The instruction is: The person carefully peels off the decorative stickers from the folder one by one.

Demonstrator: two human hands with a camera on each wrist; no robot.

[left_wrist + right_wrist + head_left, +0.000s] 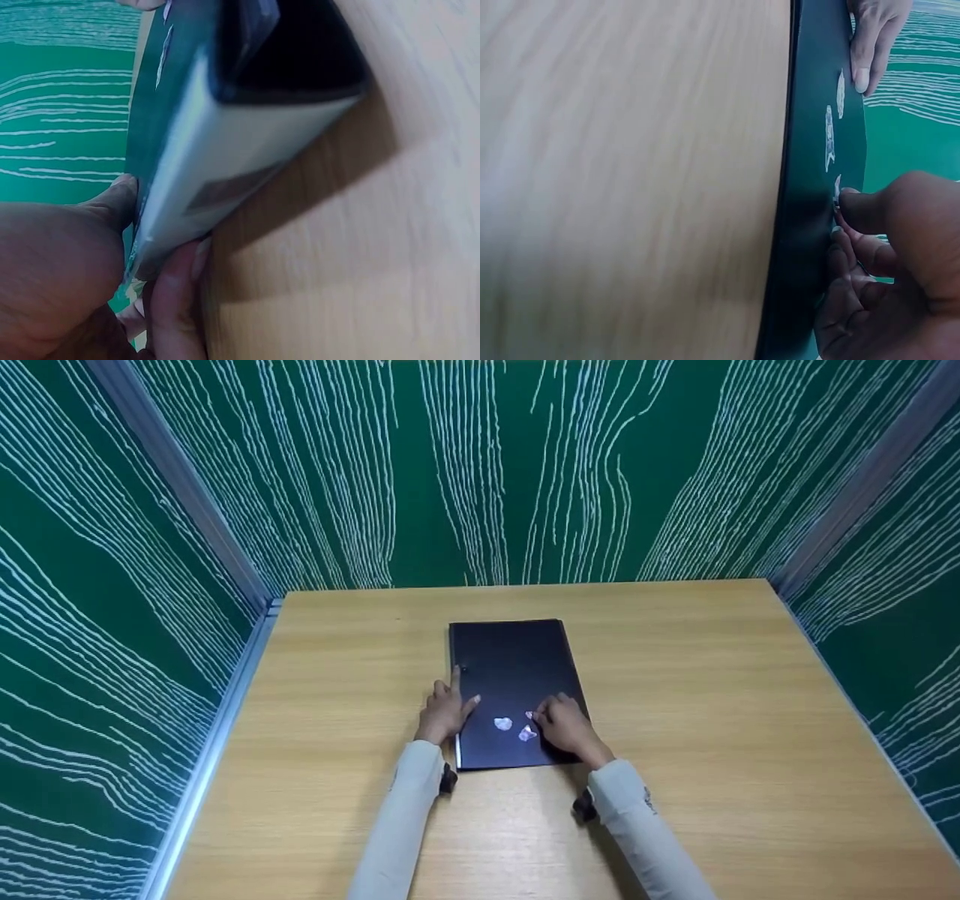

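Note:
A black binder (517, 660) lies flat, its pale spine (247, 139) along the left side. On its cover are two shiny whitish stickers, one to the left (503, 724) and one nearer the middle (528, 733). My right hand (568, 725) bends over the right part of the cover, thumb and fingertips pinching a third small sticker (837, 189) at the surface. My left hand (442, 711) rests at the spine edge, thumb spread onto the cover and index finger straight along the edge. A fingertip of it touches the spine in the left wrist view.
The binder lies on a wooden table (337, 682). Green panels (409, 472) with white wavy lines stand behind the table and at both sides. Grey metal posts (180, 472) frame the corners, and a metal rail (217, 735) runs along the left edge.

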